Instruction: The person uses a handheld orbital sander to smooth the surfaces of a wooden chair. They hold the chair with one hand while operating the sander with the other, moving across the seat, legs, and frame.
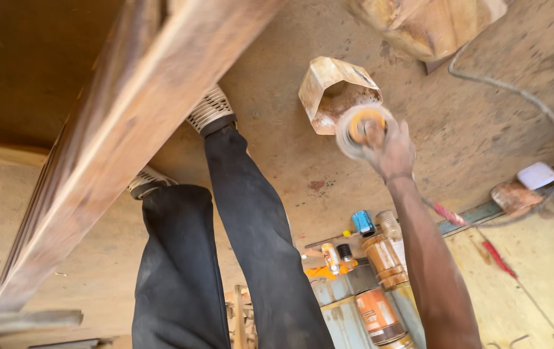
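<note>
Covering everything, dust on workshop floor (484, 129)

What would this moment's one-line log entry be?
right hand: holds spinning disc tool | touching: hexagonal wooden block | left hand: unseen | nearby: wooden plank, cans

Orange-labelled tin cans (380, 317) beside small blue canister (363, 223); floor clutter.

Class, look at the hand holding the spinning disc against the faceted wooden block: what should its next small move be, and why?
Probably ease the spinning disc sideways along the block's lower edge. The right hand has it at that edge only, where the wood looks rough, and the facets above look smoother. The left hand is out of view, so keep pressure light.
</note>
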